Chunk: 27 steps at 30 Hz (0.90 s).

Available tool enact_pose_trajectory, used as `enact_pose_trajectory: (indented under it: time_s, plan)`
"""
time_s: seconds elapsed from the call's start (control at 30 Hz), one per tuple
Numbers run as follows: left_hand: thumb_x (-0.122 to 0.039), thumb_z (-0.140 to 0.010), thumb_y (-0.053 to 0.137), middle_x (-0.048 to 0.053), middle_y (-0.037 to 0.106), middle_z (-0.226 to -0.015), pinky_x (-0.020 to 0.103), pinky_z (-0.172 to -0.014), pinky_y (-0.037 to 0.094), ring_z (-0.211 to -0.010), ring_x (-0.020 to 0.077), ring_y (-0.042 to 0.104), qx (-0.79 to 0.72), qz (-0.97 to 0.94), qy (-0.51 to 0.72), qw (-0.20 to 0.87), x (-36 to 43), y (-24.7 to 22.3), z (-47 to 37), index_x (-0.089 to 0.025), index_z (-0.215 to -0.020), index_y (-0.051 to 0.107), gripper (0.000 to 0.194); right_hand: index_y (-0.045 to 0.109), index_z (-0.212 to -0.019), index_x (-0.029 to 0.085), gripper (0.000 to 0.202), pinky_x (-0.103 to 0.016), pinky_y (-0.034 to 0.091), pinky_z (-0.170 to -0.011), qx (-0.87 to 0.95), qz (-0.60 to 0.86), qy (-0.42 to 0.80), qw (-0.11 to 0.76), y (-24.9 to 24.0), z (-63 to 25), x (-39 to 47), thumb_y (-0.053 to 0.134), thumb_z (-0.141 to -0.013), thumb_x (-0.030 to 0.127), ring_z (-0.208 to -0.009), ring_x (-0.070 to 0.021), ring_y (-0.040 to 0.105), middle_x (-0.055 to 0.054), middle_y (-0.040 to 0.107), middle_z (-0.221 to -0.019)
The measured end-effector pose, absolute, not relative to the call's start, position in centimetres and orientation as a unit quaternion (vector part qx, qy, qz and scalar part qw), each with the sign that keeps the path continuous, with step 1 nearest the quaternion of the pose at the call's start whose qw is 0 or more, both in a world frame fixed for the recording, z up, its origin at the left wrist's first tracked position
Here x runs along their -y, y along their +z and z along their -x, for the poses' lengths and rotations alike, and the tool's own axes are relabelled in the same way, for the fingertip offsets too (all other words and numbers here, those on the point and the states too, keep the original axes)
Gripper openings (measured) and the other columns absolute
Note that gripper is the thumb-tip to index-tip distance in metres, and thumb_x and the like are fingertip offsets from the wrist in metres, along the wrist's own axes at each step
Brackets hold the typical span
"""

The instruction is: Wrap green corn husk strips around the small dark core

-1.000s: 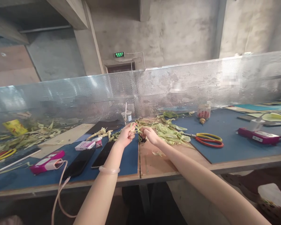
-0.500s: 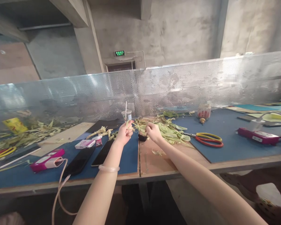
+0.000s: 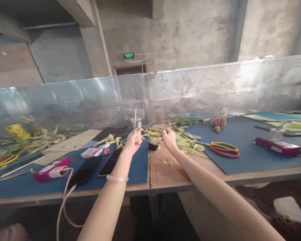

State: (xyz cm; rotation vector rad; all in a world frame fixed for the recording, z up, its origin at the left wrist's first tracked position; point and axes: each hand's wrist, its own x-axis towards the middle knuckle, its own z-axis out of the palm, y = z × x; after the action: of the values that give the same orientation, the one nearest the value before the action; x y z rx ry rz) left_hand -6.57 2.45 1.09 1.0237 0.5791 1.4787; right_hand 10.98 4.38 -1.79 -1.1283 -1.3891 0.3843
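Note:
My left hand [image 3: 133, 142] is closed in a pinch on a pale green leaf strip [image 3: 136, 132], above the blue mat and in front of a plastic cup with a straw [image 3: 136, 121]. To its right, my right hand [image 3: 169, 138] is curled over the pile of pale green leaves [image 3: 187, 140]; what its fingers hold is too small to make out. Between the hands, a small black object [image 3: 153, 146] lies on the wooden board [image 3: 163, 174]. A loose curl of leaf [image 3: 170, 162] rests near the right forearm.
Scissors with red and yellow handles [image 3: 224, 149] lie right of the leaves. Further right are a glass jar [image 3: 219, 119] and a magenta box [image 3: 277, 146]. Phones [image 3: 85, 170], another magenta box [image 3: 51, 169] with a cable, and more leaves [image 3: 40, 139] lie left. A perforated metal screen [image 3: 165, 97] stands behind.
My right hand has moved a little right and up, away from the black object and my left hand. My left hand has barely moved.

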Motion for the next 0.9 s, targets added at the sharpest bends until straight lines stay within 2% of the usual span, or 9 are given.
enact_pose_trajectory:
  time_s: [0.13, 0.33, 0.4, 0.5, 0.73, 0.9]
  plan:
    - [-0.024, -0.087, 0.052, -0.002, 0.056, -0.071, 0.016, -0.040, 0.041, -0.048, 0.0045, 0.048, -0.246, -0.438, 0.636, 0.585, -2.4, 1.2, 6.7, -0.011, -0.091, 0.056, 0.014, 0.055, -0.107, 0.014, 0.025, -0.036, 0.051, -0.075, 0.599, 0.496, 0.162, 0.607, -1.7, -11.0, -4.3, 0.050, -0.089, 0.030, -0.087, -0.0165, 0.059, -0.006, 0.059, -0.104]
    - [-0.033, -0.088, 0.048, -0.005, 0.052, -0.062, 0.015, -0.034, 0.031, -0.039, 0.0028, 0.040, -0.257, -0.446, 0.603, 0.610, -2.0, 1.6, 6.9, -0.012, -0.093, 0.056, 0.022, 0.056, -0.105, 0.013, 0.024, -0.033, 0.051, -0.071, 0.640, 0.467, 0.133, 0.596, -1.3, -10.8, -3.8, 0.050, -0.088, 0.031, -0.082, -0.0152, 0.060, -0.005, 0.060, -0.099]
    - [-0.041, -0.085, 0.050, -0.003, 0.054, -0.063, 0.015, -0.032, 0.031, -0.039, 0.0051, 0.047, -0.273, -0.457, 0.568, 0.628, -1.7, 1.6, 6.7, -0.014, -0.098, 0.058, 0.031, 0.056, -0.103, 0.013, 0.024, -0.032, 0.051, -0.069, 0.653, 0.457, 0.118, 0.593, -1.3, -10.7, -3.7, 0.050, -0.089, 0.031, -0.079, -0.0145, 0.060, -0.005, 0.060, -0.097]
    - [-0.049, -0.078, 0.054, 0.004, 0.061, -0.072, 0.018, -0.034, 0.038, -0.050, 0.0130, 0.062, -0.292, -0.476, 0.522, 0.645, -1.4, 1.6, 6.4, -0.016, -0.101, 0.062, 0.041, 0.057, -0.101, 0.013, 0.023, -0.032, 0.050, -0.069, 0.666, 0.447, 0.085, 0.591, -1.3, -10.6, -3.7, 0.050, -0.089, 0.032, -0.078, -0.0139, 0.059, -0.004, 0.060, -0.094]
    - [-0.046, -0.081, 0.051, 0.010, 0.066, -0.079, 0.023, -0.045, 0.050, -0.062, 0.0176, 0.067, -0.288, -0.521, 0.505, 0.625, -1.6, 1.4, 6.1, -0.012, -0.097, 0.067, 0.040, 0.058, -0.096, 0.013, 0.020, -0.034, 0.049, -0.074, 0.678, 0.431, 0.001, 0.595, -1.3, -10.9, -3.9, 0.051, -0.088, 0.030, -0.083, -0.0151, 0.058, -0.004, 0.060, -0.095]
    - [-0.028, -0.078, 0.063, 0.013, 0.068, -0.092, 0.027, -0.059, 0.055, -0.077, 0.0214, 0.068, -0.275, -0.556, 0.493, 0.610, -1.3, 1.0, 5.6, -0.012, -0.098, 0.066, 0.026, 0.057, -0.093, 0.013, 0.018, -0.033, 0.048, -0.072, 0.685, 0.422, -0.032, 0.593, -1.6, -10.9, -4.3, 0.051, -0.088, 0.029, -0.080, -0.0143, 0.057, -0.004, 0.059, -0.093]
